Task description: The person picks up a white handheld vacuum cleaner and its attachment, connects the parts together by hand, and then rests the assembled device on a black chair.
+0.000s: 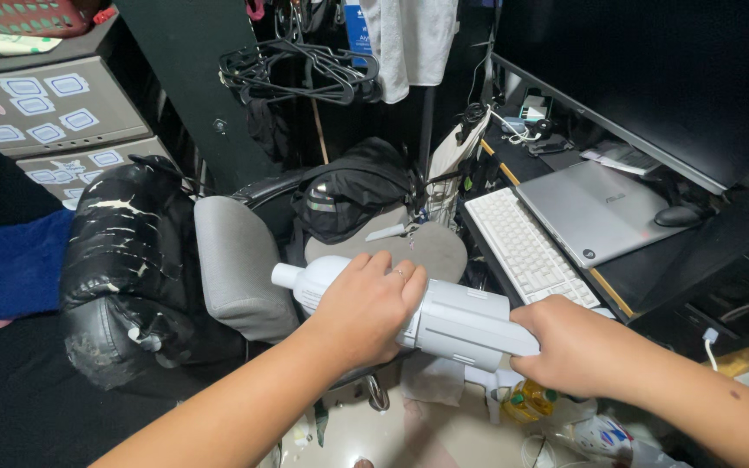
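Item count, desk and chair area.
I count two hands, one grey handheld vacuum, one office chair, one black bag, one white keyboard, one closed laptop, one mouse, one monitor.

The handheld vacuum is showing smooth, matt white and pale grey plastic. The chair is wearing black imitation leather that is cracking and flaking, glossy where intact; its seat pads are looking like soft grey cloth. The black bag is appearing as woven fabric with a slight sheen. The laptop is showing brushed silver metal, the keyboard matt white plastic, and the hangers are gleaming as thin black plastic
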